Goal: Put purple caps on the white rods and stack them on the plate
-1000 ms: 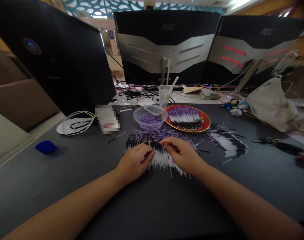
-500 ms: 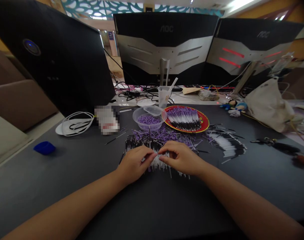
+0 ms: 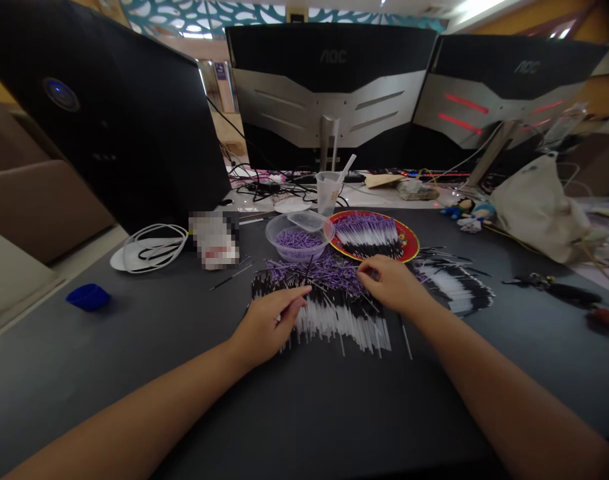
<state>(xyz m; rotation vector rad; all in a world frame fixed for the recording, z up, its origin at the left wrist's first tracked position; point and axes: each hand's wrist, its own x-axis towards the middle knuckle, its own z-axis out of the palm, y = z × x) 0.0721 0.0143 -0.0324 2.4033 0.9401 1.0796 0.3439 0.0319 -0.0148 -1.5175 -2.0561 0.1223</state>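
My left hand [image 3: 267, 323] is closed at the left of a row of pen refills [image 3: 339, 323], thin translucent tubes with black sections and fine tips. From its thumb and index finger a single dark-tipped refill [image 3: 310, 267] seems to stick up, slightly tilted; its lower part is hidden. My right hand [image 3: 391, 283] is at the right edge of a loose heap of small purple sticks [image 3: 329, 270]. Its thumb and index finger are pinched together there, and what they hold, if anything, is too small to make out.
Behind the heap are a clear bowl [image 3: 271, 240] of purple sticks and a red plate [image 3: 411, 248] of purple-ended refills. More refills [image 3: 454, 287] lie to the right, near pliers [image 3: 527, 281]. A blue cup-like piece [image 3: 88, 297] sits left. Monitors [image 3: 331, 73] stand behind.
My right hand has moved away from my left hand, right and forward to the purple heap. The refill at my left fingers has gone from upright to tilted.
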